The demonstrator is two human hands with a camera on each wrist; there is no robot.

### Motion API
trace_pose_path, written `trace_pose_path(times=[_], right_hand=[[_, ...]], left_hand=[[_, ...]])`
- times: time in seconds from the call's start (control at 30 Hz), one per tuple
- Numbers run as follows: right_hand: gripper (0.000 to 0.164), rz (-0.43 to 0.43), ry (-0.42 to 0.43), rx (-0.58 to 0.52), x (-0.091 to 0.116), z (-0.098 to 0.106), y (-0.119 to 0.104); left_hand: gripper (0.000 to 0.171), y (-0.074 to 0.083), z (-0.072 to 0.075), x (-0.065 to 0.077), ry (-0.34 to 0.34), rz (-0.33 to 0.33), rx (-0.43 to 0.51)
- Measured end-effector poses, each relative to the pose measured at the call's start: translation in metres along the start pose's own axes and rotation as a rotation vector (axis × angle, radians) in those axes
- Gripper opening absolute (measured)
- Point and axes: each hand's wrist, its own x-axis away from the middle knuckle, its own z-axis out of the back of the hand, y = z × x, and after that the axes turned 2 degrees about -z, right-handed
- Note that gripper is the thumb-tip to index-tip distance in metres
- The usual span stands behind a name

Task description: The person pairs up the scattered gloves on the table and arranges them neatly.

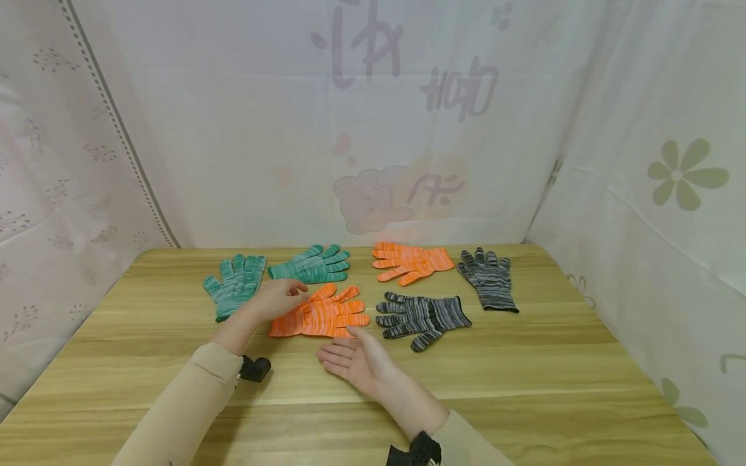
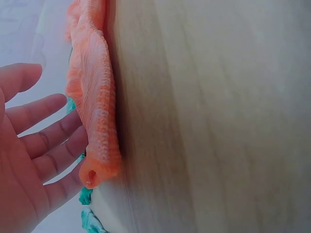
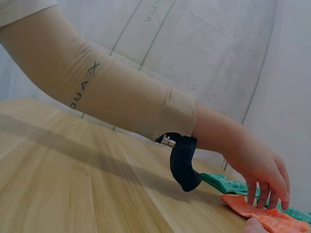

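An orange-and-white striped knit glove (image 1: 329,317) lies flat at the middle of the table, its fingers toward the right. Over its cuff end hovers my left hand (image 1: 280,299); in the left wrist view this hand (image 2: 29,160) has loosely bent, spread fingers beside the orange glove (image 2: 95,92), and contact is hard to judge. My right hand (image 1: 362,366) is turned palm up in front of the glove's fingers, its thumb tip close to the glove. Neither hand holds anything. The right wrist view also shows the left hand (image 3: 260,167) with fingers pointing down at the glove.
Behind lie two green gloves, one at left (image 1: 237,285) and one beside it (image 1: 315,264). To the right are a second orange glove (image 1: 414,260) and two grey-black striped gloves, one nearer (image 1: 425,317) and one farther (image 1: 488,279). Patterned curtains (image 1: 280,129) enclose the wooden table (image 1: 524,388).
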Motion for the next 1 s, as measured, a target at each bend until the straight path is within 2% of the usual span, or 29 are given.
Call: trace_pose_path(times=[0.2,0.6,1.0], right_hand=[[0.066,0.031,0.026,-0.047,-0.0014,0.0003,0.0012],[0.067,0.054,0.034,-0.055,-0.0032,0.0006,0.0031],[0.064,0.046,0.021,-0.024,-0.0087,0.0023,0.0044]], left_hand=[[0.04,-0.0022,-0.0014,-0.0021,-0.014,0.005,0.015],[0.039,-0.0054,-0.0055,-0.0043,-0.02,-0.003,0.045],[0.036,0.0043,-0.0086,-0.0012,-0.032,0.017,0.071]])
